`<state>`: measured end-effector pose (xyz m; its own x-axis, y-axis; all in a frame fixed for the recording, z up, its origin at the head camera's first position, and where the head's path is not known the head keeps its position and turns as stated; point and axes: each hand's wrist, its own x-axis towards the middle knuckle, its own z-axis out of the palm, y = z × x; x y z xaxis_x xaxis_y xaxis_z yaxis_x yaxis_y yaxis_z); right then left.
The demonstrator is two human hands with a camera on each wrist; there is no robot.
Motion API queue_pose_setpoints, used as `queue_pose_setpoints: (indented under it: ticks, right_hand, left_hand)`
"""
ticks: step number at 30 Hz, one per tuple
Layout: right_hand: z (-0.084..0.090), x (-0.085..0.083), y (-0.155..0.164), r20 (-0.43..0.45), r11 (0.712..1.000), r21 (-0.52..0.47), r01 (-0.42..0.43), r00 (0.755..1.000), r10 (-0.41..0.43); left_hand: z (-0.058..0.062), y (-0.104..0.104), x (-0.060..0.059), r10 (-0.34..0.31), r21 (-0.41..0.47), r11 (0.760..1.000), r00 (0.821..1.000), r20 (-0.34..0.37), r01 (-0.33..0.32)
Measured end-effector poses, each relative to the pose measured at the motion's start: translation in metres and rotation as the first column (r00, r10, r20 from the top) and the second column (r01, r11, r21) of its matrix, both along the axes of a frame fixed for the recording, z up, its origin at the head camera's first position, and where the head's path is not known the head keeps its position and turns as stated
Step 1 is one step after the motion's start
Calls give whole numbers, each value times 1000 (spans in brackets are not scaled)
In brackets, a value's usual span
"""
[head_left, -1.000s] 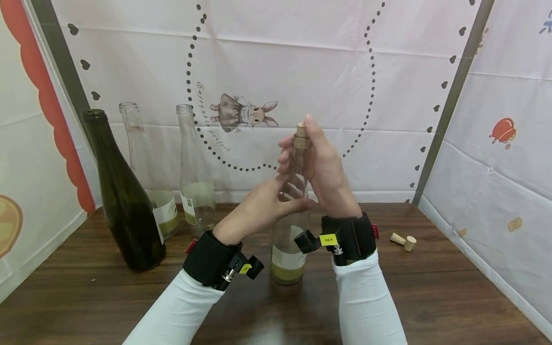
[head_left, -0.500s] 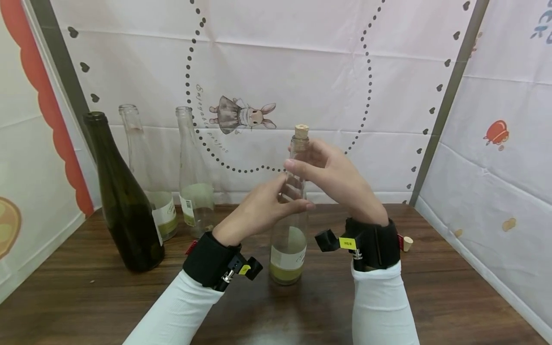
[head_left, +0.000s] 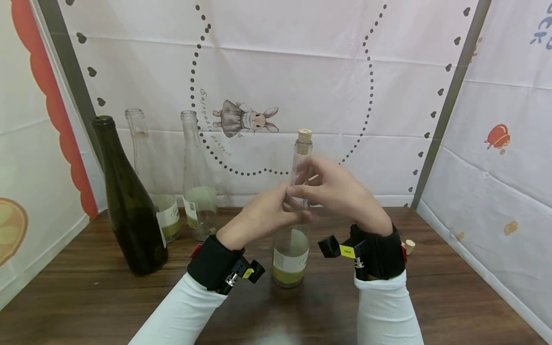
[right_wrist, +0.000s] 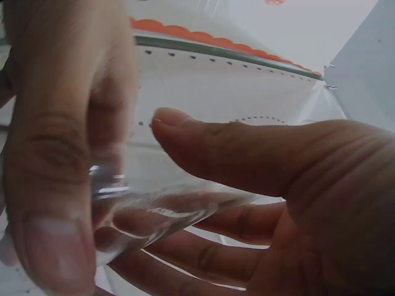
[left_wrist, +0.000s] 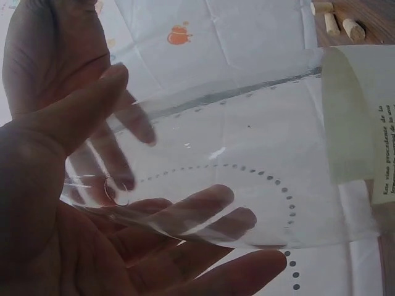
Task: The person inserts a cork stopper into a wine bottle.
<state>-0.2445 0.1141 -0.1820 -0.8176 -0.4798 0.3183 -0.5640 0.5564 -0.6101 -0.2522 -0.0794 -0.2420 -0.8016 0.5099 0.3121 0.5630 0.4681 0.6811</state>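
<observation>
A clear glass bottle (head_left: 291,261) with a white and green label stands upright on the table in the head view. A cork (head_left: 304,136) sits in its mouth, the upper part sticking out above the rim. My left hand (head_left: 260,213) holds the bottle round its shoulder, thumb in front and fingers behind the glass. Just above it is my right hand (head_left: 342,191), at the lower neck. In the right wrist view, the right thumb (right_wrist: 228,145) stands away from the glass, and the right fingers (right_wrist: 203,256) lie loosely behind the bottle (right_wrist: 166,213).
At the left stands a dark green bottle (head_left: 133,211). Behind it are two clear bottles without corks, one (head_left: 166,211) partly hidden and one (head_left: 199,206) nearer the middle. Loose corks (left_wrist: 353,29) lie on the wooden table (head_left: 448,297) at the right. Fabric walls enclose the back and sides.
My right hand has come down from beside the cork to the lower neck, its palm turning over. The left hand stays on the bottle, and the cork remains in the mouth.
</observation>
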Motion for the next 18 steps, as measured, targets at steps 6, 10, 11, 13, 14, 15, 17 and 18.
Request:
queue_pose_setpoints:
  ticks: [6,10,11,13,14,15,17,18]
  right_hand:
    - [-2,-2,-1,49,1000,-3,-14,999,14]
    - [-4,-1,-2,68,999,-7,-31,997,32]
    - [-4,-1,-2,72,999,-6,-33,997,34]
    - [-5,-1,-3,81,999,-10,-38,996,39]
    - [-5,0,-3,81,999,-12,-38,996,39]
    - [-5,1,-3,77,999,-13,-36,996,37]
    - [-5,2,-4,70,999,-16,-30,997,32]
    - [-5,2,-5,66,999,-19,-31,997,33]
  left_hand:
    - [0,0,0,-16,-2,1000,999,29,16]
    - [0,-1,-1,-1,-9,1000,999,32,1]
    - [0,-1,-2,5,-13,1000,999,32,-5]
    - [0,-1,-2,19,-21,1000,999,27,-18]
    - [0,-1,-2,24,-24,999,999,21,-24]
    - [-1,-1,-2,28,-24,999,999,20,-27]
    - [-1,-1,-3,33,-22,999,999,17,-33]
    - [-1,0,-3,38,-22,999,999,12,-38]
